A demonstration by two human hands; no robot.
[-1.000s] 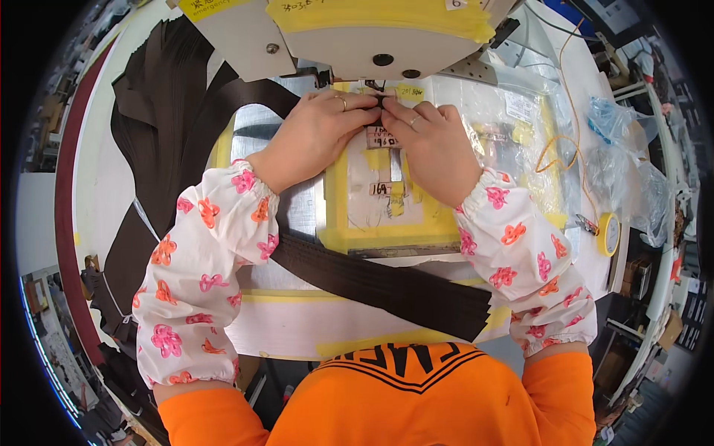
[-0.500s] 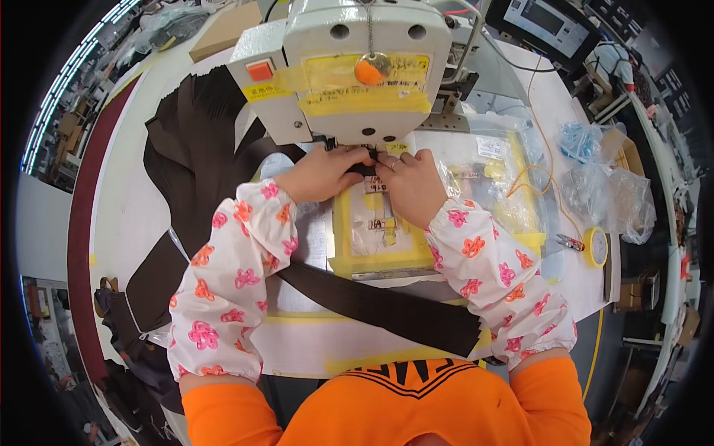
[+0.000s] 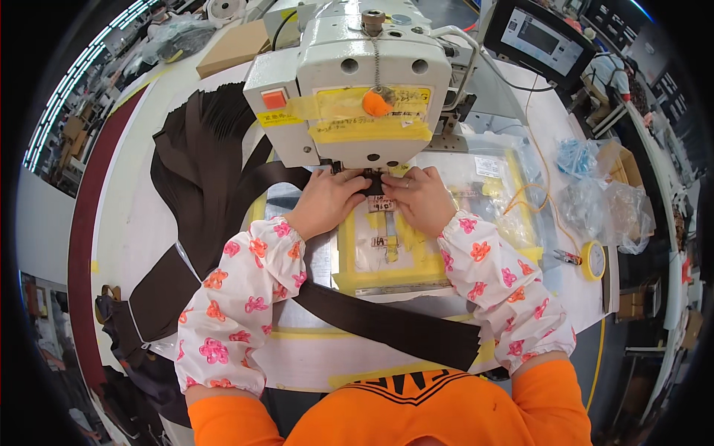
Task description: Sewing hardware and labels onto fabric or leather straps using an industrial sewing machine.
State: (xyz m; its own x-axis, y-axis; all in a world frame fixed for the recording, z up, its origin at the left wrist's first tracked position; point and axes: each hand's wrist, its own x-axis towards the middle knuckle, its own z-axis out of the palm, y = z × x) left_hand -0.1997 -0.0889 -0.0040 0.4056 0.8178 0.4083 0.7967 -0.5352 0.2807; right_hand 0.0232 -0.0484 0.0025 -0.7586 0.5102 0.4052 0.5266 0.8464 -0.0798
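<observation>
My left hand [image 3: 327,202] and my right hand [image 3: 422,199] meet under the head of a white sewing machine [image 3: 349,82]. Both pinch a small dark folded piece of webbing [image 3: 375,183] at the needle area. A long dark brown strap [image 3: 387,327] runs under my forearms, from the pile at the left across to the lower right. Below the hands lies a clear plate edged with yellow tape [image 3: 387,256]. My sleeves are white with pink flowers.
A stack of brown straps [image 3: 197,160] lies left of the machine. Plastic bags [image 3: 606,201] and a yellow tape roll [image 3: 593,259] sit at the right. A control screen [image 3: 539,33] stands behind the machine, and a cardboard box [image 3: 234,46] is at the back left.
The view has tilted so more of the machine head shows. Both hands stay together at the needle, shifted slightly lower in the picture.
</observation>
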